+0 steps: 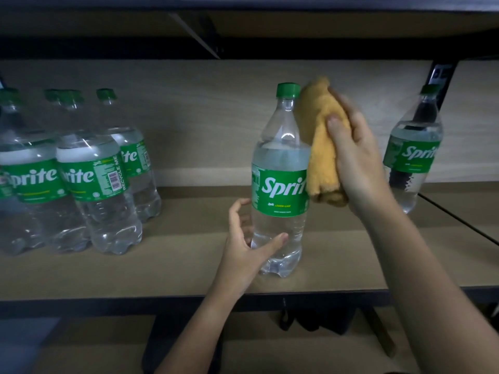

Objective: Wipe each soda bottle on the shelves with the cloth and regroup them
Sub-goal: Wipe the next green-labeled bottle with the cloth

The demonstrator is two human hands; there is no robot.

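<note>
A clear Sprite bottle (280, 179) with a green cap and label stands upright in the middle of the wooden shelf (172, 268). My right hand (356, 155) grips a folded orange cloth (321, 141) and presses it against the bottle's right shoulder and upper side. My left hand (248, 244) cups the bottle's lower part, thumb across the front and fingers curled behind it. Several more Sprite bottles (81, 168) stand grouped at the shelf's left end. Another single Sprite bottle (413, 149) stands at the far right.
A dark shelf board (243, 47) runs overhead, held by a diagonal bracket. A black upright post (440, 76) rises behind the right-hand bottle. The shelf's black front edge (135, 303) runs across below, with a lower shelf and dark items beneath it.
</note>
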